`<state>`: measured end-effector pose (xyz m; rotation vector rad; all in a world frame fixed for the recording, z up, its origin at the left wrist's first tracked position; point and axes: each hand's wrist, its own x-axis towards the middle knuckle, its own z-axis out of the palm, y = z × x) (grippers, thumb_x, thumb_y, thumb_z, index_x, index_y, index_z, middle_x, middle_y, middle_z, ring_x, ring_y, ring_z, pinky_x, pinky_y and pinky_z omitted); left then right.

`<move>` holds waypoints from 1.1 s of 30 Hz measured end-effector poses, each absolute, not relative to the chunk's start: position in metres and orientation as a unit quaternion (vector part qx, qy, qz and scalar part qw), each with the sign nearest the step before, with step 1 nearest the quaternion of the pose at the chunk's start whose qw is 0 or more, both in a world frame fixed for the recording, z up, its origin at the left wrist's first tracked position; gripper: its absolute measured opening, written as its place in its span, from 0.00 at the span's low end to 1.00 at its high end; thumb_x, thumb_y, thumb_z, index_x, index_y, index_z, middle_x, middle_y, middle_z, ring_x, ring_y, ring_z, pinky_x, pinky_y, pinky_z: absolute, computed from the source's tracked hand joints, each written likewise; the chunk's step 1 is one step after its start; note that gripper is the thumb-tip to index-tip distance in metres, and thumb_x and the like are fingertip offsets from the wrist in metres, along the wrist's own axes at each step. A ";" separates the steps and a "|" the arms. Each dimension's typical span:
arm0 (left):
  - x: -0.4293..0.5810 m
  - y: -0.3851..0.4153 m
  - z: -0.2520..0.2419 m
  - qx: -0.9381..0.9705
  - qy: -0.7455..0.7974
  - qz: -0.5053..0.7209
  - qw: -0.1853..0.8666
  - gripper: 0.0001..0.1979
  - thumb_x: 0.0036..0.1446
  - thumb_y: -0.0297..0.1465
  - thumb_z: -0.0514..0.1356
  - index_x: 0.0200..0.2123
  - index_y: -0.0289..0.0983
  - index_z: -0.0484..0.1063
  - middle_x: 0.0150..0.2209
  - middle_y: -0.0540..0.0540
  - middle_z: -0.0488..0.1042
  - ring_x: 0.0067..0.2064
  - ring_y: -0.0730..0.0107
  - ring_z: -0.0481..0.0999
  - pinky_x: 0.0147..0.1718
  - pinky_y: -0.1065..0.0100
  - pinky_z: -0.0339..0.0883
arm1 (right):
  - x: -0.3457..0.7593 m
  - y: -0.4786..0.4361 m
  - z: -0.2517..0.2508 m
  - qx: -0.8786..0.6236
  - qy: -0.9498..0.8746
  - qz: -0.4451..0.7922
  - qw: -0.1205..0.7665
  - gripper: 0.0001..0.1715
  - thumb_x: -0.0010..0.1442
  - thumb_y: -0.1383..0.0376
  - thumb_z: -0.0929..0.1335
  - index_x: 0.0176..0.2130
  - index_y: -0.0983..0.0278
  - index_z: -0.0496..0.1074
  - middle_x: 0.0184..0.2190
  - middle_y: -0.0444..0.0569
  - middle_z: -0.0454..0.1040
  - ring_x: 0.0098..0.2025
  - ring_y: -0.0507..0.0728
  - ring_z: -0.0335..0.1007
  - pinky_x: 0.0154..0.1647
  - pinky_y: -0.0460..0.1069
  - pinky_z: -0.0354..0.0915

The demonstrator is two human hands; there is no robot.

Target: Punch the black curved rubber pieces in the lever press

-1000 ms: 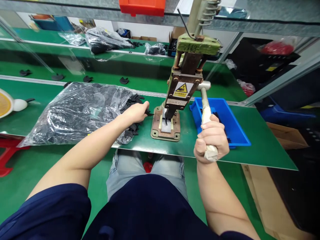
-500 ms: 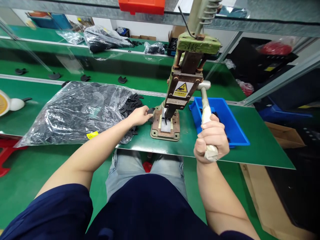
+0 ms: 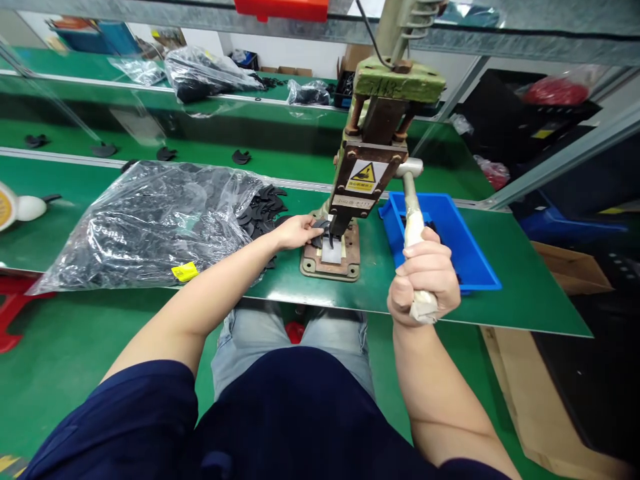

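Observation:
A hand press [image 3: 367, 167] with a yellow warning label stands on the green bench [image 3: 525, 300]. My right hand [image 3: 424, 279] is wrapped round its taped lever handle [image 3: 413, 220], in front of the press. My left hand [image 3: 299, 231] pinches a small flat black part [image 3: 320, 230] and holds it on the press's rusty base plate [image 3: 350, 257], just under the punch. A clear plastic bag [image 3: 150, 223] full of the same black parts lies to the left, with several spilling out of its mouth beside my left wrist.
A blue bin [image 3: 463, 250] sits right of the press, behind the lever. A few loose black parts [image 3: 241, 157] lie on the rear green belt. More bagged parts [image 3: 205, 70] rest at the back. A cardboard box [image 3: 575, 270] stands at the right, beside the bench.
My left hand has carried a black part from the bag's mouth rightward onto the press base. The right hand has kept its grip on the lever, unmoved.

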<state>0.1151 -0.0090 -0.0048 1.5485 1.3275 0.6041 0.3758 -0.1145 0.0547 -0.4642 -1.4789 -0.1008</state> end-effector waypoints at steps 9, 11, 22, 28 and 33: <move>0.118 -0.003 -0.001 0.599 0.555 0.207 0.538 0.17 0.63 0.39 0.72 0.34 0.39 0.68 0.26 0.52 0.73 0.25 0.75 0.75 0.25 0.72 0.69 | 0.371 -0.116 0.059 -0.204 -0.658 -0.033 0.724 0.17 0.62 0.58 0.74 0.28 0.58 0.65 0.24 0.38 0.69 0.38 0.54 0.75 0.65 0.68 0.74; 0.118 0.001 -0.002 0.587 0.560 0.194 0.552 0.18 0.62 0.40 0.73 0.34 0.39 0.68 0.24 0.53 0.72 0.23 0.75 0.74 0.24 0.73 0.69 | 0.370 -0.115 0.059 -0.203 -0.655 -0.034 0.727 0.17 0.61 0.59 0.74 0.27 0.58 0.65 0.23 0.38 0.69 0.38 0.54 0.75 0.64 0.67 0.74; 0.123 0.002 0.011 0.480 0.586 0.160 0.632 0.11 0.67 0.36 0.70 0.39 0.38 0.72 0.21 0.49 0.76 0.20 0.74 0.77 0.23 0.76 0.70 | 0.366 -0.099 0.098 -0.147 -0.641 -0.034 0.753 0.10 0.64 0.55 0.74 0.40 0.57 0.75 0.28 0.39 0.72 0.38 0.53 0.76 0.57 0.61 0.76; 0.127 -0.013 0.004 0.469 0.590 0.211 0.623 0.16 0.64 0.41 0.72 0.37 0.38 0.71 0.23 0.49 0.78 0.21 0.73 0.78 0.23 0.75 0.70 | 0.375 -0.058 0.184 -0.133 -0.680 0.086 0.716 0.41 0.66 0.47 0.73 0.70 0.59 0.64 0.65 0.51 0.70 0.62 0.58 0.76 0.68 0.61 0.69; 0.112 -0.028 0.006 0.465 0.548 0.268 0.642 0.18 0.66 0.39 0.71 0.34 0.38 0.67 0.26 0.48 0.79 0.23 0.74 0.79 0.23 0.76 0.71 | 0.386 -0.064 0.116 -0.269 -0.576 0.103 0.765 0.36 0.67 0.40 0.70 0.63 0.58 0.67 0.59 0.54 0.72 0.63 0.60 0.75 0.68 0.61 0.71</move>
